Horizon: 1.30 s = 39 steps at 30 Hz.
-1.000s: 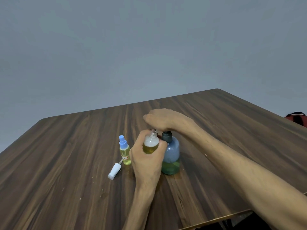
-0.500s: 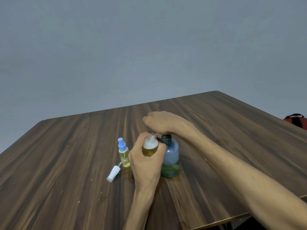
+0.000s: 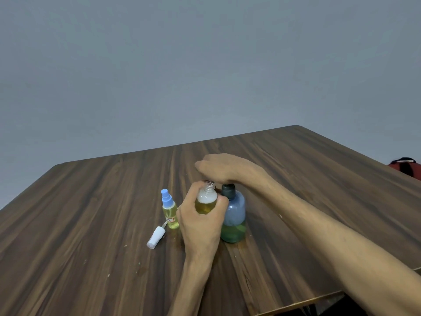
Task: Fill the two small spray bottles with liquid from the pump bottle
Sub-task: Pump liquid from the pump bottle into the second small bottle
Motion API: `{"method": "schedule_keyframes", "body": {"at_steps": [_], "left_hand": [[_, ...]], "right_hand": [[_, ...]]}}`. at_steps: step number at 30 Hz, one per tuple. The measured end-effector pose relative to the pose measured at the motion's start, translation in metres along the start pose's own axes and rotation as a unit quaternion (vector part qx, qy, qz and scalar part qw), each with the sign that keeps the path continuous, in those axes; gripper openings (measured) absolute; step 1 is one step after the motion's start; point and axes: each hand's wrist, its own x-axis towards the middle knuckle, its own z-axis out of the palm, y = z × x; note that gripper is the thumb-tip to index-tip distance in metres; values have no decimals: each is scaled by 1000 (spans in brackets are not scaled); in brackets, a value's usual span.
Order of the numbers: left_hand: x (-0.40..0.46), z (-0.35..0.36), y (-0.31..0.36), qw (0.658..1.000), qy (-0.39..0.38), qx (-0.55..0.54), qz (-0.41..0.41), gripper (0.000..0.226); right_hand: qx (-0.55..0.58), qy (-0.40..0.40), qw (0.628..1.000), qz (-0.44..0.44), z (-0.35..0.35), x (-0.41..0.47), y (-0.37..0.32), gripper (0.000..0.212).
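Observation:
A blue-tinted pump bottle (image 3: pixel 234 213) with greenish liquid low in it stands mid-table. My right hand (image 3: pixel 224 166) lies palm down on its dark pump head, which is mostly hidden. My left hand (image 3: pixel 200 221) grips an uncapped clear spray bottle (image 3: pixel 206 200), yellow liquid with foam inside, its threaded neck just under the right hand's fingers and touching the pump bottle's left side. A second small spray bottle (image 3: pixel 169 209) with a blue nozzle and yellow liquid stands to the left. A white spray cap (image 3: pixel 155 237) lies on its side near it.
The wooden table (image 3: pixel 91 224) has its near right edge close to my right forearm. A red object (image 3: pixel 406 166) sits beyond the table's right edge. A plain grey wall stands behind.
Both hands and the bottles stay in the same arrangement; only the camera view shifts slightly. The foam layer in the held bottle looks a little thicker.

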Motion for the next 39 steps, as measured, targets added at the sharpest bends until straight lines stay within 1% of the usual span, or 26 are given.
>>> {"method": "schedule_keyframes", "body": {"at_steps": [2,4,6,8,9,10,12,14,16,18,19,20,22,23,26,27,29,31,32,34,39], "left_hand": [[0,0,0,1000,3,-2,-2,23],[1,2,-1,1000,3,2,-3,22],[1,0,-2,1000,2,3,-1,23],[0,0,-2,1000,0,0,0,24],[0,0,-2,1000,0,-1,1,24],[0,1,-2,1000,-1,-1,1,23],[1,1,-2,1000,-1,0,0,23],[2,1,-2,1000,3,1,2,23],[0,2,-2,1000,1,3,4,21],[-1,1,-1,1000,2,-5,-5,21],[-1,2,0,1000,5,-8,-5,21],[0,2,-1,1000,5,-7,-3,22],[0,2,-1,1000,7,-2,-1,23],[0,2,-1,1000,9,-1,0,24],[0,2,2,1000,9,-3,4,26],[0,2,2,1000,10,-3,3,25],[0,2,0,1000,9,-3,2,24],[0,0,0,1000,5,-2,9,23],[-1,0,0,1000,3,-1,13,24],[-1,0,0,1000,3,3,15,24],[-1,1,2,1000,5,-5,5,23]], "right_hand": [[3,21,1000,3,1,2,3,31],[11,15,999,31,4,5,3,33],[25,32,998,44,5,4,2,36],[34,49,998,18,0,1,5,32],[47,59,997,7,-2,-1,5,33],[53,57,997,2,-3,-2,4,37],[36,22,999,4,0,-1,3,42],[19,-7,1000,2,3,1,3,39],[11,15,1000,-3,-1,0,3,36],[-19,60,998,-7,-4,-3,2,39],[-33,60,998,-11,-3,-3,2,40],[-35,44,998,-12,-2,-3,3,38],[-17,3,1000,8,3,-3,3,32],[-12,0,1000,13,2,-4,1,30],[-5,32,999,9,-1,-4,2,30],[-6,33,999,19,-2,-5,0,31],[-19,7,999,36,1,-6,-3,32],[-14,6,1000,26,2,-7,-2,32],[-12,23,1000,12,1,-8,0,33],[-7,47,999,11,0,-8,0,36],[31,19,999,29,1,-9,-3,31]]}}
